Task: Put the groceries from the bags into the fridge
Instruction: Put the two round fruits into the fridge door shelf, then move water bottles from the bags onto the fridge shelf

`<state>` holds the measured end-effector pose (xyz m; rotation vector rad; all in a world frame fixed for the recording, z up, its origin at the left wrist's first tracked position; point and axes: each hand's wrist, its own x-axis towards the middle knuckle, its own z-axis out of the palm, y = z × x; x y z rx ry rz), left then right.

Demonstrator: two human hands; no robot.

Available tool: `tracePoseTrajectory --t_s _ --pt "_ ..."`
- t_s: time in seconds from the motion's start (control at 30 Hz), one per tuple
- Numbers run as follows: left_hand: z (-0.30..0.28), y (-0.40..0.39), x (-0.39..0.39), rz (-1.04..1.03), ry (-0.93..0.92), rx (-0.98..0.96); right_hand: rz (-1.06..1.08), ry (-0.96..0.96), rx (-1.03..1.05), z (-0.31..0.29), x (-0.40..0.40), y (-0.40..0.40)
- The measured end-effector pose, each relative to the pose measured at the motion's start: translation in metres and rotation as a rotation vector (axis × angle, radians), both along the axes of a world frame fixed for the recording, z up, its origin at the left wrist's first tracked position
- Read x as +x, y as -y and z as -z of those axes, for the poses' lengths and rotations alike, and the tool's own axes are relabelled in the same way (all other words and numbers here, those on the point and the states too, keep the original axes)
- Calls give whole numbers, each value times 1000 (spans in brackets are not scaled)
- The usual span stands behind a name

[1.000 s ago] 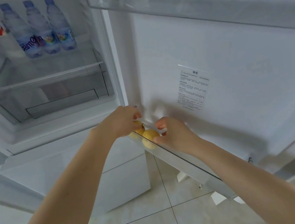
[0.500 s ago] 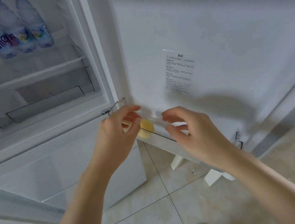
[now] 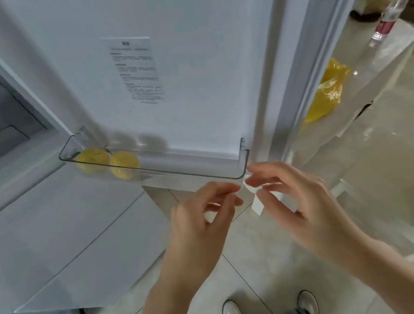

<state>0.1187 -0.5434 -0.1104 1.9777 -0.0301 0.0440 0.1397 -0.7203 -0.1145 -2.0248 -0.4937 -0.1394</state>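
Note:
Two yellow lemons [image 3: 108,162] lie side by side at the left end of the clear door bin [image 3: 203,175] at the bottom of the open fridge door [image 3: 182,51]. My left hand [image 3: 205,217] and my right hand [image 3: 289,197] hang in the air just below and in front of the bin's right end. Both hands have loosely curled fingers and hold nothing. Neither hand touches the bin or the lemons.
A yellow plastic bag [image 3: 326,93] and a water bottle [image 3: 390,13] sit on a pale counter [image 3: 389,57] to the right, past the door's edge. The fridge's white lower drawer front [image 3: 57,236] is at left. White scraps lie on the tiled floor [image 3: 264,243]. My shoes are below.
Both hands have let go of the lemons and pulled back, down and right of the bin. The view has swung right, so the fridge shelves with bottles have left it and the counter has come in.

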Motion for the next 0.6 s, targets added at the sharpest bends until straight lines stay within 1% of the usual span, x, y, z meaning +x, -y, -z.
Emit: tracePoseTrajectory --t_s 0.07,0.2,0.33,0.47,0.6 --pt "7 20 -3 40 -38 -2 30 -24 -8 12 -6 20" --pt "26 81 -2 136 -97 76 83 -102 -72 37 -21 86" --pt "51 145 1 176 -130 151 134 -157 -135 55 -30 157" --pt "81 214 8 220 -150 255 185 -254 -229 73 -33 227" --pt "103 277 18 267 -173 295 217 -317 -305 89 -29 289"
